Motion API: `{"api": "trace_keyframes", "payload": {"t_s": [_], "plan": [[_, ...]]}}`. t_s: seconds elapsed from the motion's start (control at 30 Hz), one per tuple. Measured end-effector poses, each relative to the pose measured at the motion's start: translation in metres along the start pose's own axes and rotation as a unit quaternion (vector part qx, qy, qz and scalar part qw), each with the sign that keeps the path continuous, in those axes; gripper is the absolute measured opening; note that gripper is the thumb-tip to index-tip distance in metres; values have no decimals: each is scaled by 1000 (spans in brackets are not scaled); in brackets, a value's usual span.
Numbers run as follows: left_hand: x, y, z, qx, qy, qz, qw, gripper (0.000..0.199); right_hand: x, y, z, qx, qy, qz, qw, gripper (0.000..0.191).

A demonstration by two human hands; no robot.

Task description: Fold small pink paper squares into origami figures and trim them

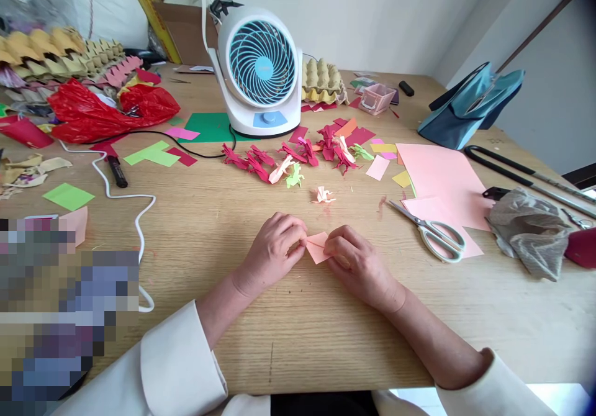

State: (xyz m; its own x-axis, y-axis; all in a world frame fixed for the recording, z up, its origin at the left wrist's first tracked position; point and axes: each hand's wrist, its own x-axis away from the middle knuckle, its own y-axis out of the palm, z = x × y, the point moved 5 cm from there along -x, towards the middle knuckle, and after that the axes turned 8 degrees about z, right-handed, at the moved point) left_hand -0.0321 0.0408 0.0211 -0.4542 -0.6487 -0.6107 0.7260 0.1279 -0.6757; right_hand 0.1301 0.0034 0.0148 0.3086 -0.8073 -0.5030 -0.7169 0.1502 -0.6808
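Note:
Between my hands, just above the wooden table, is a small piece of folded pink paper point(317, 248). My left hand point(277, 248) pinches its left corner between thumb and fingers. On the other side my right hand point(356, 261) grips the right edge, and its fingers cover part of the paper. Just beyond the hands stands a small pale pink origami figure point(322, 195). Farther back lies a cluster of folded paper figures in dark red point(256, 162), pale pink and light green point(294, 175). Scissors point(437, 233) with white handles rest to the right, partly on pink sheets point(442, 180).
A white fan point(263, 62) stands at the back. A white cable point(137, 217) and a black marker point(116, 172) lie left, near green paper point(69, 197) and a red plastic bag point(112, 112). Egg trays point(323, 81) stand behind. A blue bag point(470, 105) and crumpled grey bag point(531, 233) sit right.

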Motion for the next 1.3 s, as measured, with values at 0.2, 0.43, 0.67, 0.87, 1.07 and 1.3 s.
{"api": "trace_keyframes", "payload": {"t_s": [0.2,0.43,0.67,0.87,1.07,1.3], "plan": [[2,6,-5,-1,-34,-43,998,15,-2,1,2,28,10,-14,999,15],[4,13,5,-5,14,-112,994,5,4,6,6,50,3,-42,998,12],[10,20,15,22,56,-150,987,11,3,5,3,79,-7,-78,994,12],[13,24,14,16,11,-154,988,9,2,3,5,60,-3,-93,994,14],[14,28,15,-11,-36,-148,988,9,0,2,7,19,22,-84,996,14],[12,32,16,-16,-58,-145,988,9,-1,3,9,-11,73,-64,995,14]]}}
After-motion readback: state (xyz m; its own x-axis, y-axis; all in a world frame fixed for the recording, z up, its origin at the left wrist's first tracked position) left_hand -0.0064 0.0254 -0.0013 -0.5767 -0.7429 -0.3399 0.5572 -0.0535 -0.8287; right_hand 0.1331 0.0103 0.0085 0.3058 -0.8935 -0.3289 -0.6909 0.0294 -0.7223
